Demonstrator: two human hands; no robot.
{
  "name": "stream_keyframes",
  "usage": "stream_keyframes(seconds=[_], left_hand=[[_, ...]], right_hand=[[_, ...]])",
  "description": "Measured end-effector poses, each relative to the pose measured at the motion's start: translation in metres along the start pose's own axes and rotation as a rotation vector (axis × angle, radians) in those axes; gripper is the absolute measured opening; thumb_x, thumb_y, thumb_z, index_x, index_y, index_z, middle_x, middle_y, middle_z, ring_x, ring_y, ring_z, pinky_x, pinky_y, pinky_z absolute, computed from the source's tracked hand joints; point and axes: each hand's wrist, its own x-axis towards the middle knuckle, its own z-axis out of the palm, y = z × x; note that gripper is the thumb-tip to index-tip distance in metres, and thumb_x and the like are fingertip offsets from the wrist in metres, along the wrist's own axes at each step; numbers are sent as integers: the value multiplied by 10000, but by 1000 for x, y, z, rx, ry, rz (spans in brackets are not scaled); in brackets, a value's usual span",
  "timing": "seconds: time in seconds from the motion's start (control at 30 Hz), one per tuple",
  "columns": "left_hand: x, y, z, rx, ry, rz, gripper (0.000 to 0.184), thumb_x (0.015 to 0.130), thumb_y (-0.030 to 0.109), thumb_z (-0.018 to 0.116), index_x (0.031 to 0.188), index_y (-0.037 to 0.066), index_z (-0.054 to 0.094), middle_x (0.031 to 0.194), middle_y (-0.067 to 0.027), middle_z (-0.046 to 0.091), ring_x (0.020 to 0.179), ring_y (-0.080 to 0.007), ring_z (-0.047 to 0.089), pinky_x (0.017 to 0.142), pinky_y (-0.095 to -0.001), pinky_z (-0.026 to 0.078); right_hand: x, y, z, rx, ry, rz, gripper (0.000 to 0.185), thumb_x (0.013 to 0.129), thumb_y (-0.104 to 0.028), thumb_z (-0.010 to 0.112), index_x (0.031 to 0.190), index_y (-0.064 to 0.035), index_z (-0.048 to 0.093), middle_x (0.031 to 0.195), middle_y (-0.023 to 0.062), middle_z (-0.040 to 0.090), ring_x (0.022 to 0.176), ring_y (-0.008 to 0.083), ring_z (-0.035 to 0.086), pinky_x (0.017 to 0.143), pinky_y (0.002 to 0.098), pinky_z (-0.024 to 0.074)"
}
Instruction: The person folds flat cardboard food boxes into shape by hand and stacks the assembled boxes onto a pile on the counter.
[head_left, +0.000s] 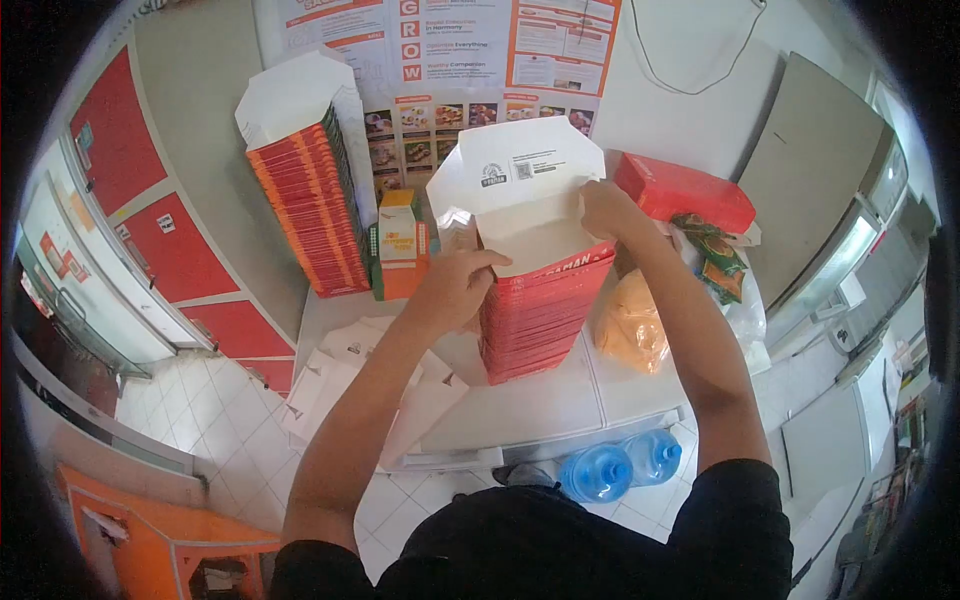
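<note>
A tall stack of red cardboard food boxes stands in front of me, nested one in another. The top food box is open, with its white inside and printed lid flap facing me. My left hand is closed on its left side, thumb at the front rim. At the right side, my right hand has its fingers curled round the edge by the lid's fold; the fingertips are partly hidden. Flat white cardboard blanks lie spread near my left forearm.
A second stack of orange-red boxes stands at the back left, beside an orange and yellow carton. On the right are a red box and a bag with orange contents. Blue water jugs stand on the floor below.
</note>
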Motion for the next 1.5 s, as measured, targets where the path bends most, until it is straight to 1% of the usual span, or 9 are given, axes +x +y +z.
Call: stream_keyframes(seconds=[0.23, 0.47, 0.6, 0.67, 0.7, 0.8, 0.93, 1.03, 1.5], left_hand=[[-72, -9, 37, -405, 401, -99, 859, 960, 264, 679, 1629, 46, 187, 1386, -297, 584, 1281, -403, 603, 1083, -433, 476], [-246, -104, 120, 434, -433, -1084, 1163, 744, 446, 875, 1630, 110, 201, 1580, -334, 344, 1449, -451, 400, 1101, -586, 422], [-325, -202, 143, 289, -241, -734, 924, 701, 410, 884, 1480, 112, 488, 1426, -283, 537, 1360, -407, 514, 1073, -514, 466], [-319, -206, 113, 110, -277, -719, 743, 690, 381, 879, 1338, 98, 652, 1274, -245, 667, 1270, -376, 604, 1041, -474, 497], [-327, -216, 111, 10, -168, -718, 397, 781, 335, 786, 1063, 58, 760, 1035, -208, 743, 1086, -365, 694, 953, -471, 532], [-322, -222, 88, 164, -167, -617, 285, 878, 287, 676, 996, 37, 747, 956, -210, 740, 956, -358, 715, 876, -471, 537], [-270, -135, 40, -97, 323, -826, 254, 1000, 239, 580, 1045, 19, 702, 903, -132, 717, 889, -222, 702, 801, -344, 551], [-239, -62, 21, -1110, 579, -774, 217, 1040, 179, 557, 1143, 18, 660, 1000, -77, 712, 932, -176, 693, 807, -307, 564], [-271, 34, 77, -1453, 853, -576, 276, 1070, 133, 557, 1327, 33, 567, 1256, -110, 659, 1112, -207, 670, 931, -337, 564]], right_hand=[[-16, -10, 17, 110, 114, 111, 277, 832, -129, 607, 993, 84, 680, 1016, 319, 712, 958, 469, 714, 870, 541, 572], [-21, -17, 8, 65, 55, 15, 358, 949, -296, 556, 1025, 28, 687, 1022, 292, 714, 941, 449, 724, 858, 545, 578], [-1, 0, 17, -168, -24, -210, 326, 981, -277, 529, 1070, -18, 705, 1001, 256, 716, 960, 432, 728, 876, 575, 571], [-28, -26, -7, 26, 161, 192, 373, 980, -350, 591, 1108, -19, 704, 975, 250, 712, 960, 407, 722, 865, 541, 571], [-39, -35, -19, 73, 371, 126, 378, 963, -362, 632, 1107, -20, 701, 970, 234, 714, 947, 387, 718, 844, 509, 571], [-97, -108, -73, 524, 733, 51, 346, 916, -323, 721, 1082, -22, 682, 977, 172, 715, 891, 351, 698, 791, 443, 555], [-173, -205, -20, 753, 585, -625, 277, 823, -281, 805, 1017, -114, 700, 1031, 63, 671, 981, 325, 655, 836, 459, 510], [-187, -272, 31, 896, 230, -850, 591, 848, -309, 821, 1361, -97, 620, 1402, 143, 573, 1318, 350, 525, 1108, 568, 375], [-191, -313, 80, 1055, 407, -567, 458, 934, -264, 698, 1327, -34, 649, 1424, 205, 562, 1271, 426, 530, 1075, 502, 431]])
